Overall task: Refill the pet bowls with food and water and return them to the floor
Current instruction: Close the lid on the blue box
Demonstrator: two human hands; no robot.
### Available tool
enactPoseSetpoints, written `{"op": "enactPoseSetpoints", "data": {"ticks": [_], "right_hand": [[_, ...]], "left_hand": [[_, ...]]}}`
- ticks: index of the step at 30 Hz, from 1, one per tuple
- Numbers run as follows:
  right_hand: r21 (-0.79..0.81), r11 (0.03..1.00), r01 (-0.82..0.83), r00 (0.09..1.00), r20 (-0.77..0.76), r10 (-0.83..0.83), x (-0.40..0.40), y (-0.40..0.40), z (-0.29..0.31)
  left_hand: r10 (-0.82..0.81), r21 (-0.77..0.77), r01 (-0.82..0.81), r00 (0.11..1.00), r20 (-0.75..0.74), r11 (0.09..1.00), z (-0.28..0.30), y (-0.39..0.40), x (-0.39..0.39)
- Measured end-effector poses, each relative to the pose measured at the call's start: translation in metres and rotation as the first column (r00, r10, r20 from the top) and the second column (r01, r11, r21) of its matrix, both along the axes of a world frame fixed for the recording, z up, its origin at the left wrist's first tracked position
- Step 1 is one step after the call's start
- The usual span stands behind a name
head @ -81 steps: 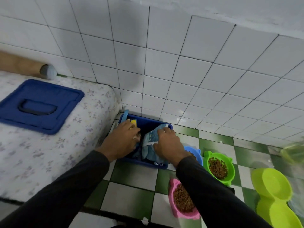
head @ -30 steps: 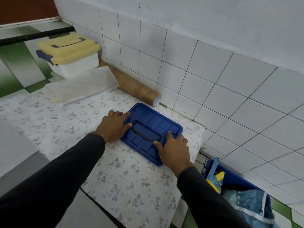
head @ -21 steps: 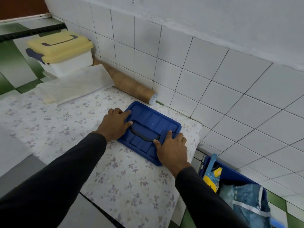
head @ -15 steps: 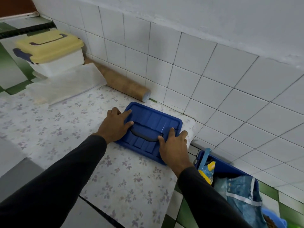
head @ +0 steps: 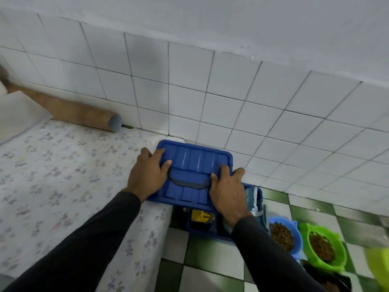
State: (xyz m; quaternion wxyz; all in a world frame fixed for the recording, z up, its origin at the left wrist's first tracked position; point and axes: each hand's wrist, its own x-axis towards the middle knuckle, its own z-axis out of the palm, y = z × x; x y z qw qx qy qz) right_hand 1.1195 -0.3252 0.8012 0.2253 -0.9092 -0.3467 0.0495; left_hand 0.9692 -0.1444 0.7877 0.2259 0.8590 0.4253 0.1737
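Note:
A blue plastic lid [head: 197,163] with a recessed handle hangs half past the mattress edge, above the blue bin [head: 260,194]. My left hand [head: 147,173] grips its left edge, thumb on top. My right hand [head: 228,190] grips its right edge. The bin holds a blue pet-food bag [head: 251,199] and a yellow packet [head: 200,216]. On the floor to the right stand a blue bowl [head: 282,234] and a green bowl [head: 322,247], both filled with brown kibble.
A floral-covered mattress [head: 63,175] fills the left side, with a cardboard tube [head: 80,114] along the tiled wall. A lime-green double bowl [head: 379,264] is blurred at the right edge. Green and white floor tiles [head: 208,256] lie below.
Both hands left the bag in the bin, took the lid on the mattress by its two edges and carried it right, past the mattress edge, over the bin.

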Motion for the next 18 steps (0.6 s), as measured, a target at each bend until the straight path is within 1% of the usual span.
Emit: {"op": "enactPoseSetpoints", "data": {"ticks": [5, 11, 15, 18], "right_hand": [[-0.036, 0.995, 0.092, 0.996, 0.005, -0.092, 0.031, -0.052, -0.007], [-0.035, 0.990, 0.136, 0.989, -0.051, -0.138, 0.057, -0.097, -0.024], [-0.094, 0.985, 0.142, 0.985, -0.087, -0.150, 0.064, -0.116, -0.038], [-0.140, 0.985, 0.101, 0.984, -0.134, -0.120, 0.067, -0.121, -0.047]], "left_hand": [[-0.081, -0.013, 0.081, 0.997, -0.005, 0.997, -0.009, -0.044, 0.043], [-0.224, -0.096, 0.215, 0.968, -0.108, 0.972, -0.031, -0.082, 0.067], [-0.229, -0.056, 0.223, 0.960, -0.162, 0.973, -0.049, -0.093, 0.070], [-0.216, -0.079, 0.205, 0.961, -0.174, 0.976, -0.050, -0.100, 0.068]]}}
